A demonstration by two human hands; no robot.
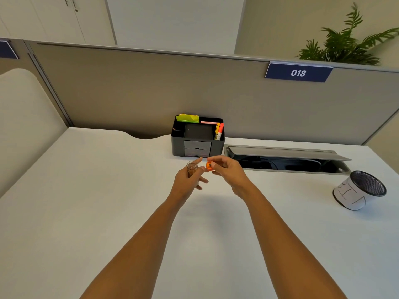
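Observation:
Above the middle of the white desk [108, 212], my left hand [187, 180] holds a small clear container [192, 168] with brownish contents, its open mouth facing up. My right hand [226, 171] pinches a small orange piece [209, 165] between thumb and fingers, just to the right of the container and a little apart from it. Both forearms reach in from the bottom of the view.
A black desk organiser [197, 137] with two small drawers, sticky notes and markers stands at the back against the grey partition [151, 83]. An open cable tray [287, 160] lies to its right. A mesh pen cup [360, 190] wrapped in white paper leans at the far right.

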